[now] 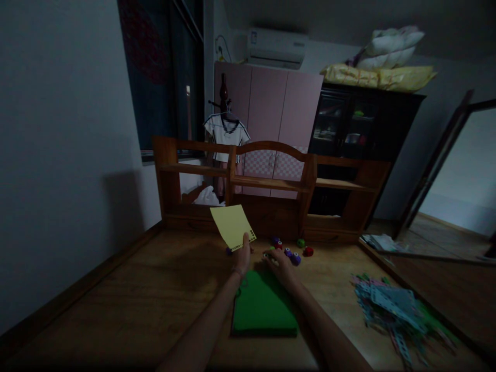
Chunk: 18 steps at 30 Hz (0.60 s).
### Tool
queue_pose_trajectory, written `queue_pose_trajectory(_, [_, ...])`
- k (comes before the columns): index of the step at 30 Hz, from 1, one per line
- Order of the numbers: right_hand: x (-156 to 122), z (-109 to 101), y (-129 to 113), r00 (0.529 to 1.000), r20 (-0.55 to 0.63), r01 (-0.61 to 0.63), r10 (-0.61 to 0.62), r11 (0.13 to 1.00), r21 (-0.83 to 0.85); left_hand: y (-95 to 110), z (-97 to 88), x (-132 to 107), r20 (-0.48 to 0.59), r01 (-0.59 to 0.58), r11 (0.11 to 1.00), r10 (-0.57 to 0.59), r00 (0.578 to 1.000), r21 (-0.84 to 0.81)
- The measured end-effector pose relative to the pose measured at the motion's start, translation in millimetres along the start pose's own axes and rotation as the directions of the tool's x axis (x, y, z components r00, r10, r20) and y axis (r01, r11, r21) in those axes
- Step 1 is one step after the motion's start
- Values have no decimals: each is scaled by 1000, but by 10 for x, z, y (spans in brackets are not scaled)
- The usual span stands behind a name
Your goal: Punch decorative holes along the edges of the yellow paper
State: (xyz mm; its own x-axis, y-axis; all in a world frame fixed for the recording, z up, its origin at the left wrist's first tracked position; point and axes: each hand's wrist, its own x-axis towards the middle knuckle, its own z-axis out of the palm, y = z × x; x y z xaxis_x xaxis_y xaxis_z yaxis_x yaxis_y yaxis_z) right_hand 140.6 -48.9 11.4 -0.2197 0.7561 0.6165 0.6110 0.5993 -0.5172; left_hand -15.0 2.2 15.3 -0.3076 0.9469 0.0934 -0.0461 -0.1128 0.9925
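My left hand [243,257] pinches the lower right corner of a yellow sheet of paper [231,226], thumb on top. The sheet is held up at a tilt, with rows of small dark marks or holes along its lower and right edges. My right hand [281,264] is at the far side of the green pad [264,305], its fingers curled; a small pale thing shows by the fingertips, too dim to name. Around that hand lie several small rounded pieces, among them a purple one [296,258], a red one [308,251] and a green one [300,243].
On the right of the wooden table [155,294] lies a loose pile of blue, green and pink paper pieces [395,305]. A wooden shelf unit [267,182] rises along the table's back edge. Papers [382,242] lie beyond the right corner.
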Motion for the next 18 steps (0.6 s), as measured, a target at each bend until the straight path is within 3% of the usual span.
queue_pose_trajectory(4, [-12, 66, -25, 998, 21, 60, -58, 989, -134, -30, 56, 57, 66, 60, 989, -52, 996, -136])
queue_pose_trajectory(8, [13, 22, -119, 990, -61, 117, -128, 980, -162, 1, 66, 59, 184, 151, 948, -101, 978, -280])
queue_pose_trajectory(13, [37, -96, -233, 974, -219, 26, -62, 986, -163, -5, 57, 40, 244, 143, 956, -80, 967, -254])
queue_pose_trajectory(18, [27, -109, -286, 974, -224, 2, -40, 986, -168, 45, 68, -42, 343, 159, 961, -74, 936, -227])
